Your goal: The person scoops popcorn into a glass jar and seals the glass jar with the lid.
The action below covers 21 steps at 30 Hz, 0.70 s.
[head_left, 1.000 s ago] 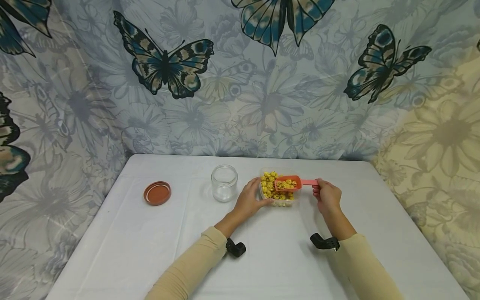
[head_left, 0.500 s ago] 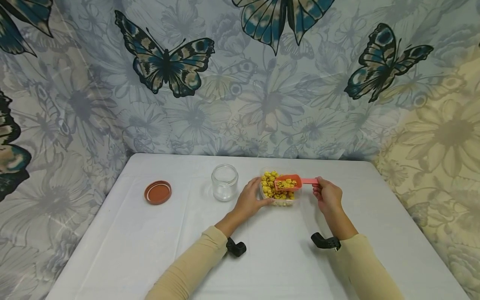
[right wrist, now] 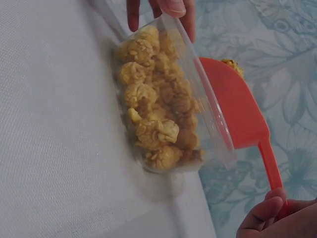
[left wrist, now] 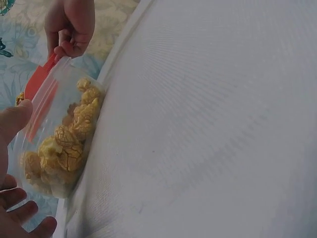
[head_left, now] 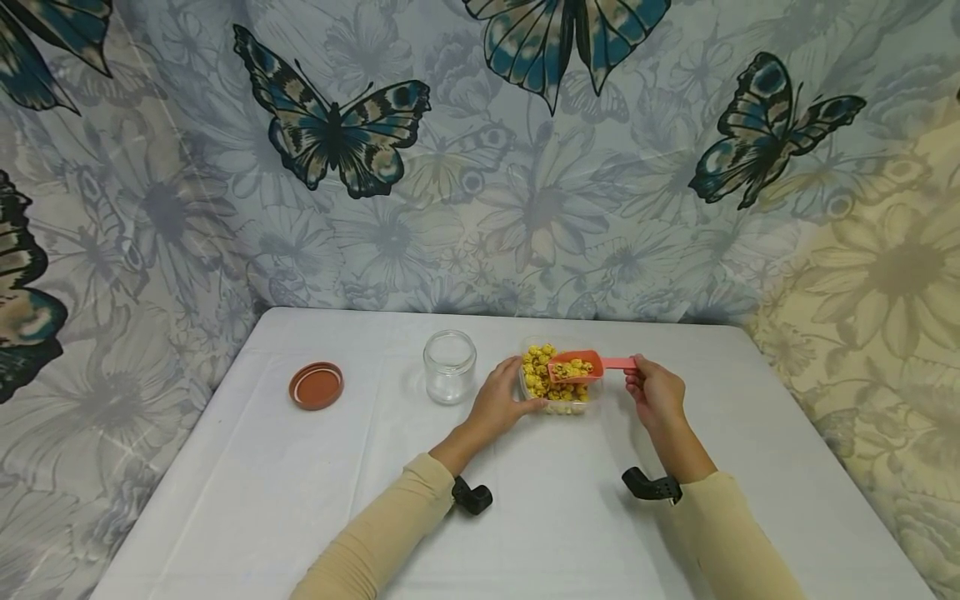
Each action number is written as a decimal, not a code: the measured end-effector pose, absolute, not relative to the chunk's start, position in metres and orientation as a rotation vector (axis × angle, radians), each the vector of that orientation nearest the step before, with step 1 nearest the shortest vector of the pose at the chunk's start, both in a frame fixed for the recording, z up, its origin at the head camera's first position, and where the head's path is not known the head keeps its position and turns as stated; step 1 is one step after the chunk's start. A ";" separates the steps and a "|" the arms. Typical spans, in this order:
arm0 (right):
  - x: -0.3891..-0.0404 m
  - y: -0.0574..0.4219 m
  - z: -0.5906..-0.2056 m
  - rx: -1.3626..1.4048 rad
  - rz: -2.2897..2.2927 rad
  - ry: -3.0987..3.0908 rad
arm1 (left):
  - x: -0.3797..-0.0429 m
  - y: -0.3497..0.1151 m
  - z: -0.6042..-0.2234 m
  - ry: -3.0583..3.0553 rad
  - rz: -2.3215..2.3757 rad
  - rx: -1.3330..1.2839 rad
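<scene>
In the head view my right hand (head_left: 656,388) grips the handle of a red scoop (right wrist: 233,106). The scoop bears yellow popcorn and sits level with the top of a clear plastic container (left wrist: 44,114). More popcorn (right wrist: 153,129) fills much of that container, as the right wrist view shows. My left hand (head_left: 498,395) holds the container at its left side, with the thumb at the rim near the front corner. To the left of this hand stands a clear glass jar (head_left: 449,371) with no lid on it.
A reddish-brown jar lid (head_left: 316,387) lies on the white-covered table (head_left: 247,500), left of the jar. Behind the table hangs a cloth (head_left: 525,250) printed with butterflies and flowers.
</scene>
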State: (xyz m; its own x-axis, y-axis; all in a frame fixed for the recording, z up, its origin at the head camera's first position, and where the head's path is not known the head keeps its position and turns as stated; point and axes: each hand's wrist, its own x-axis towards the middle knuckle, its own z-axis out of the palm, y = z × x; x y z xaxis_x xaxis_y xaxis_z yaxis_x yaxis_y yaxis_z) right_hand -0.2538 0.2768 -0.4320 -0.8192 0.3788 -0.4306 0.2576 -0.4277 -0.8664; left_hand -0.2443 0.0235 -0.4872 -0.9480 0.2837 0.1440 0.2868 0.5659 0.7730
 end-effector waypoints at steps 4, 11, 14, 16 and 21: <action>-0.253 0.277 -0.433 -0.906 2.426 -1.630 | -0.245 0.024 -0.488 -2.769 -1.376 -0.514; -0.253 0.278 -0.432 -0.880 2.451 -1.614 | -0.247 0.023 -0.489 -2.771 -1.428 -0.523; -0.252 0.278 -0.430 -0.881 2.464 -1.604 | -0.247 0.022 -0.488 -2.778 -1.425 -0.527; -0.252 0.277 -0.429 -0.873 2.473 -1.601 | -0.247 0.022 -0.487 -2.785 -1.410 -0.528; -0.251 0.277 -0.429 -0.855 2.493 -1.587 | -0.246 0.020 -0.484 -2.808 -1.396 -0.537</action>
State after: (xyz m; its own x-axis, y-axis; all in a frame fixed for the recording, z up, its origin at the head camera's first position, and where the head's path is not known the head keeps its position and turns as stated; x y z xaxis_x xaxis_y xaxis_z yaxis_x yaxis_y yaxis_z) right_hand -0.2513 0.2775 -0.4286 -0.8435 0.3392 -0.4165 0.2337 -0.4665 -0.8531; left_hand -0.2464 0.0203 -0.4845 -0.9423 0.3152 0.1130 0.2804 0.5584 0.7808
